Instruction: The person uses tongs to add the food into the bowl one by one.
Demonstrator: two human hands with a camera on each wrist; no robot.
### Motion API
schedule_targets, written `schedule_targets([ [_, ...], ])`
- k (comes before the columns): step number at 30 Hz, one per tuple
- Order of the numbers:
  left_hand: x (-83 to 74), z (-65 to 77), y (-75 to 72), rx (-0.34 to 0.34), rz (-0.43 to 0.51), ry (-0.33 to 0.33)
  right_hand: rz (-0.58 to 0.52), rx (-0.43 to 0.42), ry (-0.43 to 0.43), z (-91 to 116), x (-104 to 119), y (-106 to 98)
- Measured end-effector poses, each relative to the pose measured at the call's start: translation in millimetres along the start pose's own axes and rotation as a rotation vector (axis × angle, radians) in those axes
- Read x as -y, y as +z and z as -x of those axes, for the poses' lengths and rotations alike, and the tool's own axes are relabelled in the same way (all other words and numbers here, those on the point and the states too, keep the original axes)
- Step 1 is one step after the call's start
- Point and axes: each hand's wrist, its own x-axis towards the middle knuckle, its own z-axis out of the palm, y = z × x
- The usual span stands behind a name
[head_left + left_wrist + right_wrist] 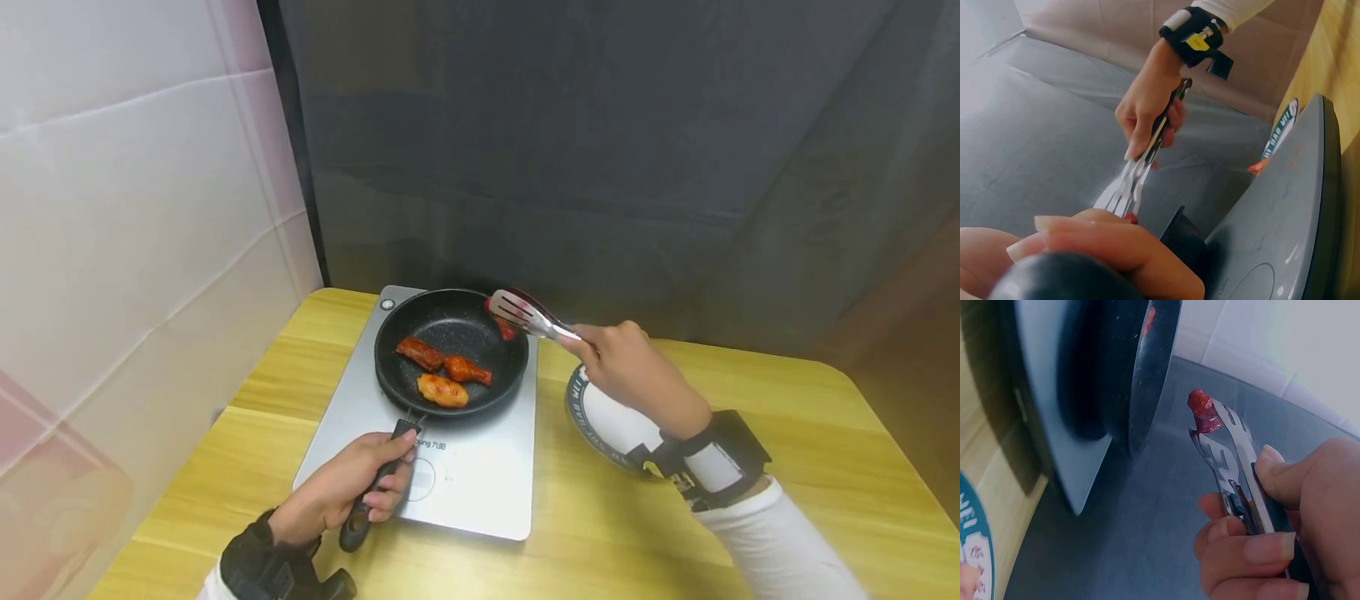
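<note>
My left hand (pixel 363 479) grips the black handle (pixel 356 525) of a frying pan (pixel 450 304). In the pan lie a dark reddish-brown piece of meat (pixel 420 353), a drumstick (pixel 468 370) and an orange-yellow chicken wing (pixel 442 390). My right hand (pixel 637 371) holds metal tongs (pixel 551 327), seen close up in the right wrist view. Between the tongs' slotted ends is a glossy red piece of food (pixel 1205 412), whose kind I cannot tell. In the head view the tongs' ends are over the pan's right rim; the right wrist view shows the piece apart from the pan.
Under the pan sits a silver induction cooktop (pixel 480 492) on a wooden table (pixel 645 533). A plate with a lettered grey-green rim (pixel 581 417) stands to its right, partly behind my right forearm. An orange item (pixel 1260 166) shows by the plate. Dark cloth (pixel 570 167) hangs behind.
</note>
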Motion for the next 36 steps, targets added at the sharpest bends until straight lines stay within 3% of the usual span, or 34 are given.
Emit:
schedule_targets([
  [6,0.6,-0.3,-0.5,0.003,-0.004,0.005,0.042,0.002,-0.072,-19.1,11.4,12.6],
  [11,1.8,-0.9,0.6,-0.006,-0.006,0.006,0.087,0.066,-0.083,-36.4,20.7,24.6],
  [26,2.6,-0.8,0.6,-0.035,-0.009,-0.002,0.187,0.175,-0.021,-69.2,41.9,49.1],
  [36,1.7,-1.9,0.9,-0.055,-0.011,-0.012,0.171,0.213,-0.02,-75.9,41.2,60.1],
])
